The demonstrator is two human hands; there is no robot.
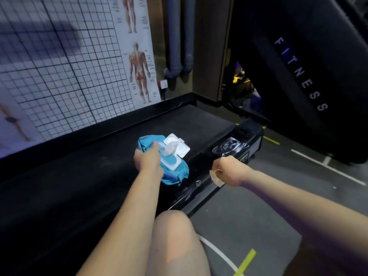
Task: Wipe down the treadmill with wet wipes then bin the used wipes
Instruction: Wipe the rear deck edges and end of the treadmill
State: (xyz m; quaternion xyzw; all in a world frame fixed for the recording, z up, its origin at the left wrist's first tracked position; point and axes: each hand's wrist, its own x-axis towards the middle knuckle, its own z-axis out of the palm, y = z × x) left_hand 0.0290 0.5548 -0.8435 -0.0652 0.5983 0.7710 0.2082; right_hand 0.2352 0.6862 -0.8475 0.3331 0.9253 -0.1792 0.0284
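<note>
A: Left hand [148, 158]?
B: Clamped on the blue wipe pack [174, 168], fingers curled over its far end. The pack lies on the treadmill belt [89, 176], near the right edge.
A: Pack closed?
B: No. The white lid [179, 145] is flipped up and a fresh wipe [170, 149] pokes out of the slot, just beside the fingers.
A: Right hand [229, 170]?
B: Fisted round a used wipe [217, 179], which is crumpled with one corner hanging below the knuckles. The hand sits over the glossy black side rail [237, 148]; can't tell if the wipe touches it.
A: Rail state?
B: Wet smears on it, ahead of the hand and also nearer the camera.
A: Anything else?
B: Bare knee [173, 232] at bottom centre, beside the rail. Grey floor [258, 206] on the right with white and yellow lines. Anatomy chart [139, 66] on the wall behind the belt.
</note>
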